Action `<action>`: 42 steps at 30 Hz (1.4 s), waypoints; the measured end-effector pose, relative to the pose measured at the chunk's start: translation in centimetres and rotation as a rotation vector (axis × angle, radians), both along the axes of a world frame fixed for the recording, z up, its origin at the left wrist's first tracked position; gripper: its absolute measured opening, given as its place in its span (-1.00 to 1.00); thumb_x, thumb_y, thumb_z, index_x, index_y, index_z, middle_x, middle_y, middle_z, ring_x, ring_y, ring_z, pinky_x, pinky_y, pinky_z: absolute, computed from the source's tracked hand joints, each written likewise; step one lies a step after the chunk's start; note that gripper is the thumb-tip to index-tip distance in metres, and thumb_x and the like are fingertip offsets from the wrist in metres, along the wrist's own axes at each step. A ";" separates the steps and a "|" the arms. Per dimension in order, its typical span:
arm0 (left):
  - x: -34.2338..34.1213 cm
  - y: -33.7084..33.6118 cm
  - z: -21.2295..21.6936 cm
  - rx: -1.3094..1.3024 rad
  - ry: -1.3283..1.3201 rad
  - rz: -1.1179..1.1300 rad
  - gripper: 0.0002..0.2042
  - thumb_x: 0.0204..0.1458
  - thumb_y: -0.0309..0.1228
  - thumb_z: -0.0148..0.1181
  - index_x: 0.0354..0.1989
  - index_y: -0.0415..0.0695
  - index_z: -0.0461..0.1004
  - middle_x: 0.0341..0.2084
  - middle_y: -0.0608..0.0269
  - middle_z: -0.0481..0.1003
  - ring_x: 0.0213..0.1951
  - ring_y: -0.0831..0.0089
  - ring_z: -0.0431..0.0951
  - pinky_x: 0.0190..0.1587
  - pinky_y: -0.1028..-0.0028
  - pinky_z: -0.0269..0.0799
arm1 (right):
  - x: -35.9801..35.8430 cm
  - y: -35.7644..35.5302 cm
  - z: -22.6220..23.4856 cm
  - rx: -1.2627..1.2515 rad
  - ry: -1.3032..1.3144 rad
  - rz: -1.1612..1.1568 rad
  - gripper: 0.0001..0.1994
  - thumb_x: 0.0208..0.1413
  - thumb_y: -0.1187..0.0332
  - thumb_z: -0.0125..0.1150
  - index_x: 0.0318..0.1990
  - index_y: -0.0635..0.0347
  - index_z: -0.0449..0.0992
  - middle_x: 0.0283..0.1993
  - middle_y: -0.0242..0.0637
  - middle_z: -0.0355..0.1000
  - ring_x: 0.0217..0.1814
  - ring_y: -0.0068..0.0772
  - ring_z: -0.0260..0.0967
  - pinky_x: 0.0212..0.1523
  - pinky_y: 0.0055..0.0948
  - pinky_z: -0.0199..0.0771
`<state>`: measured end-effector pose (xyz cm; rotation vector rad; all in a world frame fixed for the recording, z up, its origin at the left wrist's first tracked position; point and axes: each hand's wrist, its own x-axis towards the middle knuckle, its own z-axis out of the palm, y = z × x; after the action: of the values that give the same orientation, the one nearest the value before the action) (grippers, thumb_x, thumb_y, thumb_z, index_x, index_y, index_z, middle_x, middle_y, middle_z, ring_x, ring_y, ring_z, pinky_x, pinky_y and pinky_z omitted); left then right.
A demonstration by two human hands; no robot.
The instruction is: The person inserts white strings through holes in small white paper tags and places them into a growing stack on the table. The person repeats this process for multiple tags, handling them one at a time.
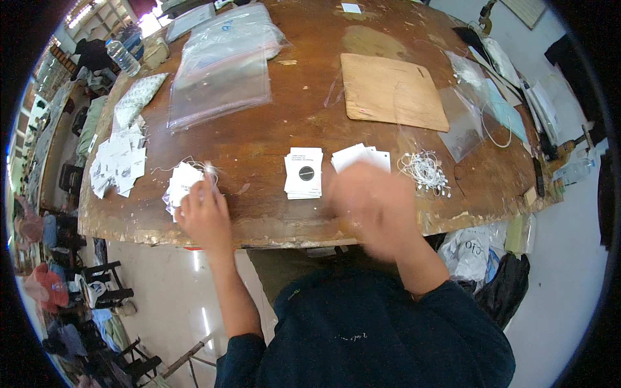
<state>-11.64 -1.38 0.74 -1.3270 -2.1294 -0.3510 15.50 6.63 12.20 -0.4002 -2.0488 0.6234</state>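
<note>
— Worn brown wood fills the scene: a big table (272,129), scuffed and stained, with its near edge right in front of you. What is your left hand doing?

— Your left hand (204,213) rests at the near left edge, fingers curled over a small pile of white tags (180,184) with thin strings trailing from it. It grips the pile's near side.

— And the right?

— Your right hand (372,204) is a blur over the near edge, right of centre. I cannot tell whether its fingers are spread or closed, or whether it holds anything.

— What lies closest to it?

— Just left of it sits a neat stack (304,172) of white tags, the top one showing a dark round mark. Just beyond it lie a few loose tags (359,155), partly hidden by the blurred fingers. To the right, near your hand, is a tangle of white strings (425,171).

— Anything farther off?

— A thin board (391,90) lies far right of centre, with clear bags (469,116) beside it on the right. Far left of centre is a large clear bag (223,64). At the left end, more tags are scattered in a heap (116,165), well apart from your left hand, and a water bottle (123,57) stands at the far left corner.
</note>
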 end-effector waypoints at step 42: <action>11.6 5.2 -0.6 -0.098 -0.508 -0.377 -0.41 -0.09 0.00 0.35 0.00 -0.20 0.47 -0.12 0.13 0.42 -0.12 0.15 0.45 -0.12 0.20 0.34 | 9.4 6.2 -8.2 -0.047 -0.625 -0.611 -0.59 -0.05 0.06 0.37 -0.17 0.19 0.54 -0.21 -0.12 0.44 -0.14 -0.04 0.37 -0.11 -0.17 0.35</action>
<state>-0.04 3.79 0.12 -1.8573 -2.3038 -0.8213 24.90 12.87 4.01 -1.3185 -2.3033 0.1713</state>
